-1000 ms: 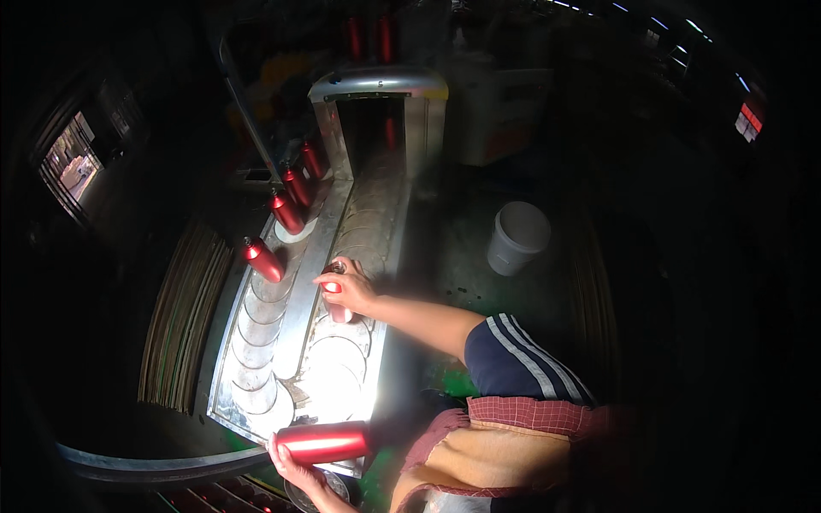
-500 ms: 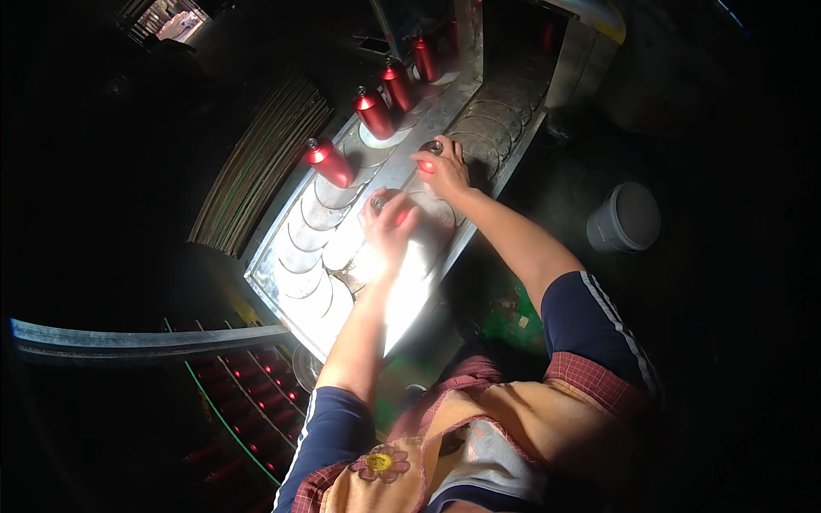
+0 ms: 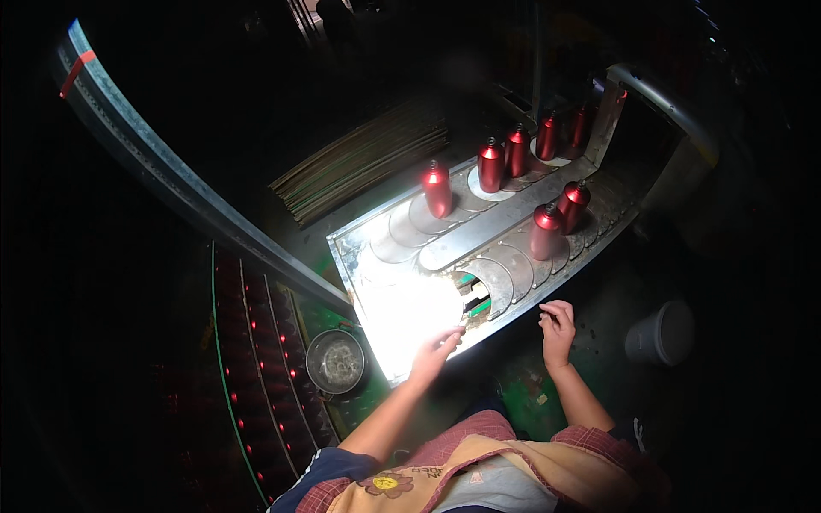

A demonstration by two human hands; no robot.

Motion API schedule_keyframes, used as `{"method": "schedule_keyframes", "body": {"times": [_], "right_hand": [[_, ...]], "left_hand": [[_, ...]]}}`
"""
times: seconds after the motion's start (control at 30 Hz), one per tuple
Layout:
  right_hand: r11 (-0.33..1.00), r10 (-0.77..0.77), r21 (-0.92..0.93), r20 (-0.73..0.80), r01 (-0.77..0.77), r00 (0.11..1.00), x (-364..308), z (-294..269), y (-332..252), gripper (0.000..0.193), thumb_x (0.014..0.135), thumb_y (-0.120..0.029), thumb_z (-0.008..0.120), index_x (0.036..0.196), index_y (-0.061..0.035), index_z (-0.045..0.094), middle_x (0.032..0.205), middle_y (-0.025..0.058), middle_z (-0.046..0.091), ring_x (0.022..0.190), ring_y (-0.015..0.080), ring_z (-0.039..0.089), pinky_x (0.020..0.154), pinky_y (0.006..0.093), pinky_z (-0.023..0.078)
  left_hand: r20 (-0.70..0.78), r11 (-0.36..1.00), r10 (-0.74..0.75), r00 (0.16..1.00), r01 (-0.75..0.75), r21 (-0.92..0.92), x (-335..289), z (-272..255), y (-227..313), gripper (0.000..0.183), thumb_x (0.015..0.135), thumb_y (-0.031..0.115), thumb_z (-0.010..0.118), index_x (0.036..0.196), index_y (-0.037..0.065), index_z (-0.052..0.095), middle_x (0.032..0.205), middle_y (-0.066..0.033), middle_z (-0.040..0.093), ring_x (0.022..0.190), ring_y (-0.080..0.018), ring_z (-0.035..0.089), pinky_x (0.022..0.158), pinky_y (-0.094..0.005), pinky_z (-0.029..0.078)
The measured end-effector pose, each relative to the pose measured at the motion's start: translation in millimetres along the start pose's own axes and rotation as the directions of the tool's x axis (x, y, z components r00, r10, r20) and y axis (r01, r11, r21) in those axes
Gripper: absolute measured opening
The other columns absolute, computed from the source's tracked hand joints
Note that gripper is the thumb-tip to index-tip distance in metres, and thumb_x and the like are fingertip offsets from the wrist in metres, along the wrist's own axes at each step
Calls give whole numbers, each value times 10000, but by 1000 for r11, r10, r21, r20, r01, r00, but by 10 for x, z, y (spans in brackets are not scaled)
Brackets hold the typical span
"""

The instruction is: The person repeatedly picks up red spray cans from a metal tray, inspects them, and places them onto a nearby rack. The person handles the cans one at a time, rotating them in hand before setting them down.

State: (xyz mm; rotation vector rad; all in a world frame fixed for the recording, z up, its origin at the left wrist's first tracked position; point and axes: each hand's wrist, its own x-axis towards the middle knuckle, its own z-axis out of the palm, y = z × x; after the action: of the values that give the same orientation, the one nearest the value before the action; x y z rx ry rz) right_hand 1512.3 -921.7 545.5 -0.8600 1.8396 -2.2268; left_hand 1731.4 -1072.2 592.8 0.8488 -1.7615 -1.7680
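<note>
Two red metallic bottles, a nearer bottle (image 3: 546, 232) and one behind it (image 3: 573, 207), stand upright on the near lane of an oval plate conveyor (image 3: 479, 235). My left hand (image 3: 434, 357) is over the conveyor's brightly lit near edge, fingers stretched out and holding nothing. Just off that same edge, further right, my right hand (image 3: 558, 332) hangs with loosely bent fingers apart and nothing in them. On the far lane stands another red bottle (image 3: 437, 190), with several more, such as this bottle (image 3: 490, 165), behind it to the right.
A metal rail (image 3: 171, 188) curves down the left side. Below it, several rows of red items (image 3: 256, 368) fill a dark rack beside a round metal pan (image 3: 335, 362). A stack of thin strips (image 3: 359, 158) lies beyond the conveyor. A white bucket (image 3: 663, 333) is on the right.
Both hands have let go of the two bottles they held and drawn back toward me. Those bottles now stand on the near lane. The view has turned left.
</note>
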Motion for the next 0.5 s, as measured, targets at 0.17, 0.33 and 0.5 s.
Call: {"method": "schedule_keyframes", "body": {"times": [0.17,0.33,0.5], "right_hand": [[995,-86,76,451,58,888,-1920,1556,-463,208,821,114,569,948,-9,680,995,47,547,793,89,547,657,212,490],[970,-138,227,814,-91,564,-3321,2831,-1522,245,837,125,539,1002,7,677,1038,59,547,867,115,559,738,215,458],[942,-335,337,936,1,110,-4308,3900,-2153,313,832,119,556,1078,-26,687,1056,53,545,920,108,558,787,221,478]], "left_hand": [[-333,987,-132,934,92,-134,-2250,-1648,-537,207,919,152,659,1074,30,721,925,-22,700,768,-73,614,665,-216,483],[-679,973,-78,730,-93,-211,-4170,-2562,-772,206,952,149,608,1091,19,687,995,-49,698,848,-93,640,721,-225,518],[-969,942,-60,239,-307,-134,-5714,-3354,-855,223,935,183,649,1113,54,682,955,24,655,849,-53,583,715,-219,490]]}}
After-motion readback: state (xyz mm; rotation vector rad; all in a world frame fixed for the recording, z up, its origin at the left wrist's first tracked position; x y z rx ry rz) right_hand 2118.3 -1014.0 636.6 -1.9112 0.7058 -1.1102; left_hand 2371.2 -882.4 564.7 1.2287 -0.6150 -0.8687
